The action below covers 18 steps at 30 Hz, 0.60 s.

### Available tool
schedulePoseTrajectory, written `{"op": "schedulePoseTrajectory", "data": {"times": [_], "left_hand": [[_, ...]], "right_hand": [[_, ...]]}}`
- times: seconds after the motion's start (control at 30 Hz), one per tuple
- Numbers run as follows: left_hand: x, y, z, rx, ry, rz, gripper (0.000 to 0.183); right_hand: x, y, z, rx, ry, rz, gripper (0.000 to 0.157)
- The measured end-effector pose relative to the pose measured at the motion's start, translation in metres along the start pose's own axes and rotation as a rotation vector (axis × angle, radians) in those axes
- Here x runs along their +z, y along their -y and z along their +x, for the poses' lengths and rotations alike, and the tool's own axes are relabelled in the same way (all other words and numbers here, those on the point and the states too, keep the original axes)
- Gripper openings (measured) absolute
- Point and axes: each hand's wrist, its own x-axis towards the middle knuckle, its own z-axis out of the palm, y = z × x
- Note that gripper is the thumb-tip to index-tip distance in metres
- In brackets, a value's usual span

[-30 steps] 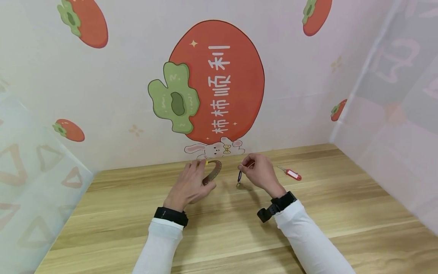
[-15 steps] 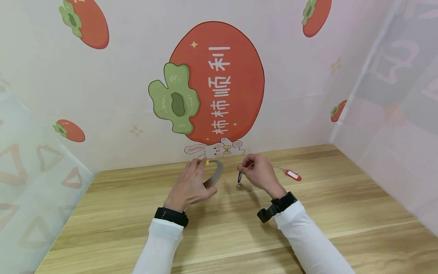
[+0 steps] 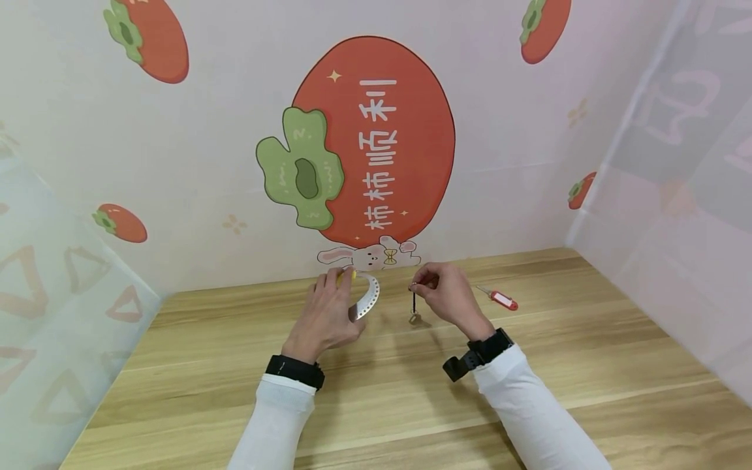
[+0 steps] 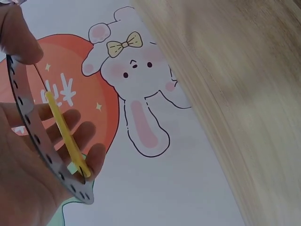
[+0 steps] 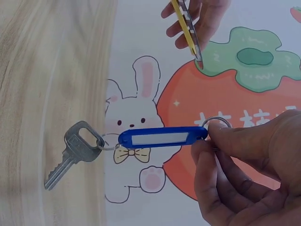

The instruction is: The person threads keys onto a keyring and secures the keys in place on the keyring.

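My left hand point(image 3: 326, 321) grips a curved metal strip point(image 4: 40, 143) pierced with a row of holes. A thin yellow rod point(image 4: 67, 134) spans the strip's curve, against the fingers. Thumb and fingertips of my right hand point(image 3: 449, 295) pinch a split ring on a blue key tag point(image 5: 160, 137). From the tag's other end a silver key point(image 5: 76, 151) hangs by a small ring, above the table as the head view has it. The two hands are apart, the strip left of the hanging key.
A red key tag point(image 3: 503, 299) with its key lies on the wooden table point(image 3: 388, 405), right of my right hand. Behind the table's back edge rises a white wall point(image 3: 499, 163) printed with persimmons and a rabbit.
The curved strip has turned in my left hand and its holed face now shows brighter. The blue tag and key have twisted on their ring. Both hands keep nearly the same place.
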Motion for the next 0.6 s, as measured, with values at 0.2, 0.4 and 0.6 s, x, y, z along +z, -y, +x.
{"op": "schedulePoseTrajectory", "data": {"times": [0.2, 0.4, 0.6], "left_hand": [[-0.001, -0.0018, -0.0003, 0.003, -0.021, -0.028, 0.081], [-0.0008, -0.0007, 0.0004, 0.022, -0.051, -0.043, 0.08], [0.0002, -0.0011, 0.0006, 0.03, -0.062, -0.025, 0.082]], "right_hand": [[-0.0018, 0.001, 0.0001, -0.031, -0.01, 0.024, 0.003], [-0.005, 0.0034, 0.0003, -0.015, -0.007, 0.025, 0.003], [-0.0061, 0.0047, -0.0005, -0.033, -0.019, 0.035, 0.005]]}}
